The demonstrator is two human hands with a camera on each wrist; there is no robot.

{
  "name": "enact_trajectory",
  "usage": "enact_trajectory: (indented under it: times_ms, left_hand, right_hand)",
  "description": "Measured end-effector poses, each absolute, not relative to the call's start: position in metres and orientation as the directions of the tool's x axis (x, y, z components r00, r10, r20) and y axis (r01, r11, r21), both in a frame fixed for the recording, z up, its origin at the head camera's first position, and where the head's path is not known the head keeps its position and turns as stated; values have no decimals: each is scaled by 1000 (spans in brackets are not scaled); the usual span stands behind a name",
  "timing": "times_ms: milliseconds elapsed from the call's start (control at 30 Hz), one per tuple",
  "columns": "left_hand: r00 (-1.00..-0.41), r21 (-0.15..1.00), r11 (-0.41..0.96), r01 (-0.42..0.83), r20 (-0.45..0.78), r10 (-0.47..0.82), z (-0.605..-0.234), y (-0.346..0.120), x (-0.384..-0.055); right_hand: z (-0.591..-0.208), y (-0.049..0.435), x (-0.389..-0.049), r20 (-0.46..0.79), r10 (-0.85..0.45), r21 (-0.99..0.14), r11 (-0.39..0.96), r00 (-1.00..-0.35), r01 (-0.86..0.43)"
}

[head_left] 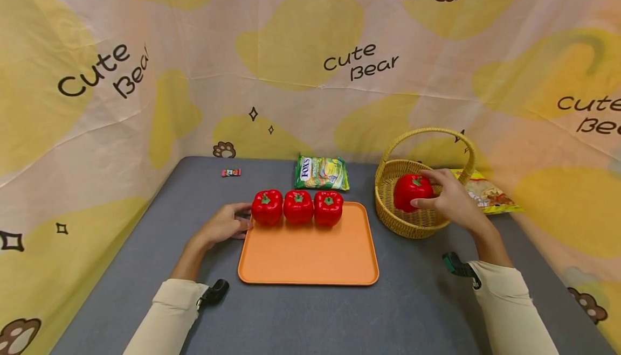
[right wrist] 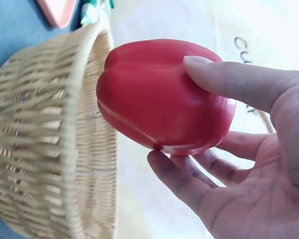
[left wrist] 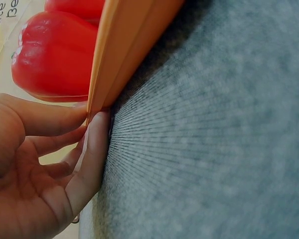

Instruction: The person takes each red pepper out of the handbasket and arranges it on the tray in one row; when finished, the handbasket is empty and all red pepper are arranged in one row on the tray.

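Observation:
My right hand (head_left: 451, 196) grips a red bell pepper (head_left: 412, 192) by its sides, thumb across from the fingers. In the right wrist view the pepper (right wrist: 159, 94) is at the mouth of the yellow wicker basket (head_left: 409, 231), its lower end near the rim. At the left edge of the orange tray (head_left: 310, 258), my left hand (head_left: 226, 225) pinches the rim, thumb above and fingers below, as the left wrist view shows. Three more red bell peppers (head_left: 298, 208) stand in a row along the tray's far side, green stems up.
Behind the tray lies a green Fox's packet (head_left: 322, 173). A small red wrapped item (head_left: 231, 172) lies at the back left. A yellow food packet (head_left: 490, 193) sits behind the basket's right side. The basket's tall handle (head_left: 427, 130) arches over its opening. Printed cloth walls surround the table.

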State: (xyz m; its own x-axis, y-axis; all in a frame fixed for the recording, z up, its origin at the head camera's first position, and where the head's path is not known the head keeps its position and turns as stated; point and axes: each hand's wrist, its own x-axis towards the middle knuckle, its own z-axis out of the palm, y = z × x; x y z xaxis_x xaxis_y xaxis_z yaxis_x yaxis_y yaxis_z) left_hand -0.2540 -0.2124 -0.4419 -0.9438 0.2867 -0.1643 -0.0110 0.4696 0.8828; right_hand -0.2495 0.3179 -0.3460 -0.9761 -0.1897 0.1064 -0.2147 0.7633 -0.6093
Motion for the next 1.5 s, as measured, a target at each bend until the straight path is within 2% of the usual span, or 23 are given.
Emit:
enact_trajectory:
  times_ms: [167,400,667,1500]
  left_hand:
    - [-944,886,463,-5,-157,289,-443,-213,-255]
    - [-944,887,463,-2,-154,291,-443,-213,-254]
    - [-944,887,463,-5,-157,289,-444,-213,-255]
    - [-941,902,432,-22,-164,295,-446,-214,-258]
  right_hand:
    - [-339,304,-242,142,-209,-607,753,-968,-252]
    - [-343,285,-238,153,-268,-680,670,-951,-299]
    - [-354,263,-238,194,-308,-673,650,-932,-354]
    - [-392,220,-246,193,-375,-543,729,-907,-417]
